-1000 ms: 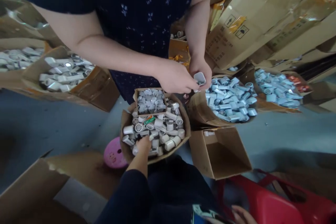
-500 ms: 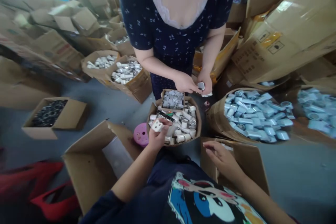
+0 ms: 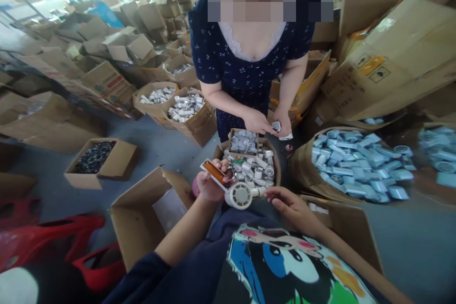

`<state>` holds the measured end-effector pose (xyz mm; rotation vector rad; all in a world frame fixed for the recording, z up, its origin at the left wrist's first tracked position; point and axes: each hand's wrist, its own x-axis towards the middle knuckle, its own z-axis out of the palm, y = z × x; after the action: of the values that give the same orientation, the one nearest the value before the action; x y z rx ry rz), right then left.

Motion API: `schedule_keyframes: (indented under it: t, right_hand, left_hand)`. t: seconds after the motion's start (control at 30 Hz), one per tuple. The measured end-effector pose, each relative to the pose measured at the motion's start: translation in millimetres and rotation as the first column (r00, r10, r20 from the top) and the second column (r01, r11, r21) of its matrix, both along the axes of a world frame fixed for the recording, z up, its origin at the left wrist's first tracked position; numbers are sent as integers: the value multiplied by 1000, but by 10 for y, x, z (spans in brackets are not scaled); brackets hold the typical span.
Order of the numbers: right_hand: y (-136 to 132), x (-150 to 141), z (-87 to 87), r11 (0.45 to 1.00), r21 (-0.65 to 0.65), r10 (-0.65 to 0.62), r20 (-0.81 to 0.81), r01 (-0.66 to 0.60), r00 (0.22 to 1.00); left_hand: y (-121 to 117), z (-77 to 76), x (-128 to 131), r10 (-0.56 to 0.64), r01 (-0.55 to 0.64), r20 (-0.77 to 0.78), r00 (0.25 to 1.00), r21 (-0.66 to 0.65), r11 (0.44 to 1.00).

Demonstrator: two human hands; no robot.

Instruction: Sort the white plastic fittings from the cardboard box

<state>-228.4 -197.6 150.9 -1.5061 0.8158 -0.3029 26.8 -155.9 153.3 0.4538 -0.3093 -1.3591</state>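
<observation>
My left hand (image 3: 211, 187) is closed around a white plastic housing (image 3: 241, 196), which has a round vented end and a long orange panel framed in white. It is tilted in front of my body, the vented end toward the lower right. To the right of it, my right hand (image 3: 295, 205) is open, fingers stretched toward the housing, holding nothing that I can see. Just beyond my left hand stands a carton (image 3: 277, 164) of white plastic housings (image 3: 257, 174). A smaller box of pale small parts (image 3: 243, 142) rests at its far side.
Facing me, a person in a dark patterned dress (image 3: 245, 76) holds a white piece (image 3: 276, 126). A carton of light-blue housings (image 3: 359, 161) stands right. Open cartons flank me at left (image 3: 131, 218) and right (image 3: 351, 232). Red plastic stools (image 3: 53, 237) stand at lower left.
The housing in my left hand has turned, so its orange panel and round end now show. My right hand has shifted slightly. The view has tilted up.
</observation>
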Motion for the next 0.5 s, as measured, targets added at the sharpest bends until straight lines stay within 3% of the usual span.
schedule_keyframes:
  t: [0.07,0.17,0.2,0.27,0.33,0.4,0.5]
  right_hand:
    - [28,100,-8,997,72,-33,70,28,997]
    - [138,284,-83,965,212,-184,137,153,973]
    - [169,349,-115,944,254,-249,124,211,961]
    - [198,469,-177,892,316,-363,73,323,929]
    - [189,555,-238,839,356,-452,39,410,891]
    - [181,598,-294,787,385,-531,24,483,847]
    - [245,615,-344,707,422,-632,17,567,775]
  left_hand:
    - [-52,1,16,-84,86,34,996,-75,993]
    - [-120,-14,25,-223,273,326,919,-115,955]
    - [-143,-20,23,-282,358,441,852,-99,928]
    - [-194,-25,9,-375,536,660,652,-51,843]
    - [-254,-17,-15,-344,664,838,423,-29,748]
    - [-316,-2,-43,-218,734,940,261,-47,678]
    - [-413,10,-71,-167,803,958,232,-91,590]
